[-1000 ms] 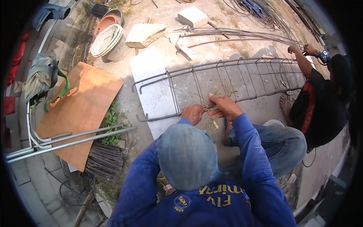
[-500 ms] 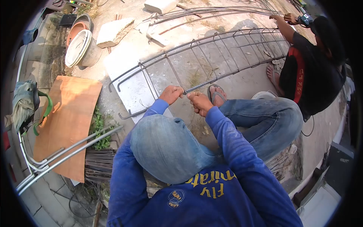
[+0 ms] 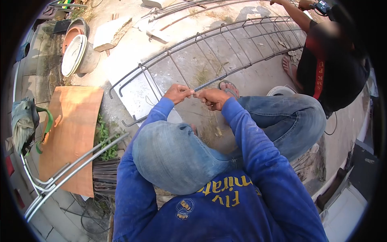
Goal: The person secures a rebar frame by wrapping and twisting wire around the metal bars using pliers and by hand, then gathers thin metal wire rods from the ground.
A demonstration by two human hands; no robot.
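Drawing in since the frame a second ago, our right hand is curling fingers that were spread then, and it is now meeting our left hand fingertip to fingertip; our view is swinging too, so the cage is appearing farther left. That steel cage is lying on the ground before us, one end reaching over a white board and its length running away to the upper right. Both hands are working at its near long bar, fingers drawn in; they are covering so small a spot that we cannot tell whether they are grasping the bar, something finer, or nothing.

We are watching for a slip there: fingertips packed this close could be scraping on the steel if a pinch were giving way. Our sandalled foot is resting just beside that bar, so a knock to the cage could be pressing steel onto our toes. Toward the far end, a co-worker in black is crouching, and a nudge from that side could be jarring our fingers.

Farther out, loose rods are lying beyond the cage, while a wooden sheet is lying to our left.
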